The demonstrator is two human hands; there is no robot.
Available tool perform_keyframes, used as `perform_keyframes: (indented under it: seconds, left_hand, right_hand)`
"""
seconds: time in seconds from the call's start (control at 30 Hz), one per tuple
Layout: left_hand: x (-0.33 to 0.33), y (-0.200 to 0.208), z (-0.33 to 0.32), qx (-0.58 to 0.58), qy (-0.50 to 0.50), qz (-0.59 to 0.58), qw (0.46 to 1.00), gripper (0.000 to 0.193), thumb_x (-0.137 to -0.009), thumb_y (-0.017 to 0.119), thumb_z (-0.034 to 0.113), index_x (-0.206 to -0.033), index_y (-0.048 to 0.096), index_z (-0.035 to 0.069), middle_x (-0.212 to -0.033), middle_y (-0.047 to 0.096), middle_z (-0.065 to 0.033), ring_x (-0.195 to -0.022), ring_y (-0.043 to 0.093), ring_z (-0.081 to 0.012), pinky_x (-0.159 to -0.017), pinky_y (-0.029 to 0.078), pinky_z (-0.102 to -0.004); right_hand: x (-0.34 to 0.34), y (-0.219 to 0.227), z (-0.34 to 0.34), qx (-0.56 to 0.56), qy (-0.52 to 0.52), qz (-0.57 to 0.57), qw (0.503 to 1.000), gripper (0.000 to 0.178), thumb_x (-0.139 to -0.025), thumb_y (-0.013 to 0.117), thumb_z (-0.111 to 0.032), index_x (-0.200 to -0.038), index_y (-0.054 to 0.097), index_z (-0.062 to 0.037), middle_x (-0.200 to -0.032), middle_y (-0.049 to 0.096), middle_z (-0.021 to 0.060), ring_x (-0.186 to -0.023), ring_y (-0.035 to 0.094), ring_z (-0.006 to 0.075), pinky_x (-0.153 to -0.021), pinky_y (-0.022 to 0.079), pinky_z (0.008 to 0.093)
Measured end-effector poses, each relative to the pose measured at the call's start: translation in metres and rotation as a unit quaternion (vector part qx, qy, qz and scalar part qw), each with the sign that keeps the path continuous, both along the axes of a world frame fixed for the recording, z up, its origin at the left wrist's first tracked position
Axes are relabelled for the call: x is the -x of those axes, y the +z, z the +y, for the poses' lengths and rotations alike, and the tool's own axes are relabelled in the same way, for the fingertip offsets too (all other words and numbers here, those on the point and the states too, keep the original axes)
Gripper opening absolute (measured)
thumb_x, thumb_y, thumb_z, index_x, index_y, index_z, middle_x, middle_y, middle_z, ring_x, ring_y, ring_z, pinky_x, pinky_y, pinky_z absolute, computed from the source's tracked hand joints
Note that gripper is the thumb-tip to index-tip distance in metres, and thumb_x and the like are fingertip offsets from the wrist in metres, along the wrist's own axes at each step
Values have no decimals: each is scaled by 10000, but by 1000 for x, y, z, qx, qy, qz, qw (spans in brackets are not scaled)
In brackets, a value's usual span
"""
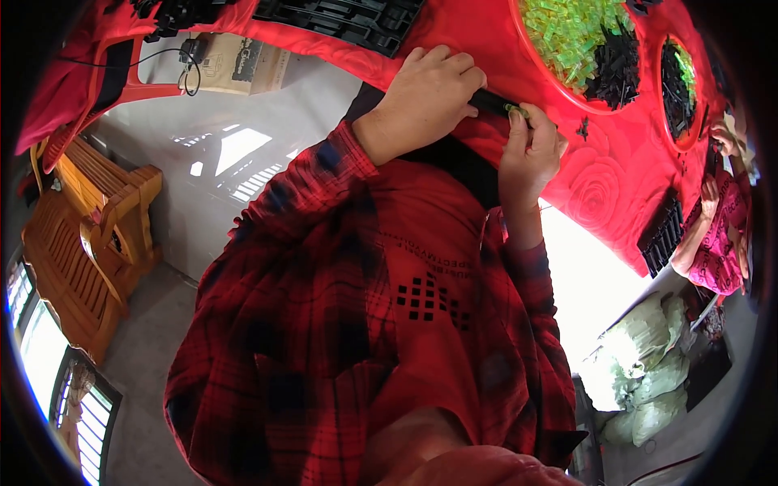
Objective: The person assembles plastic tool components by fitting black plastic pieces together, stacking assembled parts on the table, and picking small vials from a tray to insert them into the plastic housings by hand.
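Observation:
My left hand [425, 95] is closed around a long black plastic part [491, 103] at the near edge of the red-covered table. Much of that part is hidden beneath the palm and fingers. At the part's right end, thumb and forefinger of my right hand [531, 152] pinch a small yellow-green plastic piece [510, 108]. The green piece touches the black part or lies right against it; I cannot tell whether it sits inside. Beyond my hands, a red round basin [541, 66] holds many translucent yellow-green pieces [567, 36] and a heap of black pieces [616, 69].
Black slotted trays [348, 23] lie at the far edge. A smaller red basin [687, 146] and another black tray [663, 231] are to the right, near a co-worker in a pink top [721, 243]. A wooden bench [81, 243], a cardboard box [235, 65] and pale sacks [644, 373] stand around.

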State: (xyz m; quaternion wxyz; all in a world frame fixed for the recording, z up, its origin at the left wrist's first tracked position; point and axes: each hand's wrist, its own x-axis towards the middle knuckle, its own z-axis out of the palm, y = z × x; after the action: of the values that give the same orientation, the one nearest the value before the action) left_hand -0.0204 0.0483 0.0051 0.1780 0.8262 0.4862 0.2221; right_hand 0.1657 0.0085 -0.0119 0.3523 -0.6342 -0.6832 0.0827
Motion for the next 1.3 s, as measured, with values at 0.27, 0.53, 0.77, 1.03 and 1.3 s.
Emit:
perform_keyframes:
  seconds: [0.27, 0.53, 0.77, 1.03, 1.3]
  left_hand:
    - [2, 4, 0, 16, -6, -13, 1000, 304, -734, 779, 206, -1001, 666, 113, -972, 632, -37, -969, 581, -265, -811, 461, -390]
    - [14, 15, -20, 19, 16, -12, 1000, 307, -747, 777, 180, -992, 632, 67, -941, 643, -85, -939, 613, -304, -827, 472, -405]
    - [19, 38, -36, 72, 89, -40, 993, 332, -753, 791, 174, -1008, 617, 52, -904, 648, -115, -859, 640, -324, -742, 504, -417]
    - [2, 36, -41, 58, 119, -123, 984, 352, -771, 781, 161, -1049, 607, 34, -929, 636, -127, -858, 629, -343, -732, 516, -414]
    - [18, 53, -39, 486, 15, -375, 789, 420, -972, 632, 250, -1307, 517, 25, -1061, 651, -61, -790, 594, -102, -653, 477, -252]
  right_hand:
    - [4, 17, 3, 16, 44, 31, 998, 142, -870, 710, -77, -1003, 661, -68, -894, 682, 68, -743, 607, 221, -749, 411, 340]
    - [-14, 57, 53, 118, -59, 229, 964, 115, -933, 651, -80, -1011, 646, 4, -867, 697, 92, -621, 626, 111, -548, 511, 271]
    - [-30, 49, 91, -40, -15, -32, 999, 275, -906, 670, -126, -1139, 630, 14, -942, 670, 166, -799, 642, 317, -684, 529, 406]
    - [-11, 65, 37, 94, -41, 120, 987, 287, -989, 593, -200, -1152, 629, 33, -954, 653, 130, -707, 635, 183, -610, 517, 308]
    - [-21, 62, 32, 93, -52, 255, 961, 268, -1007, 585, -197, -1067, 662, 52, -866, 648, 77, -644, 589, 101, -571, 485, 237]
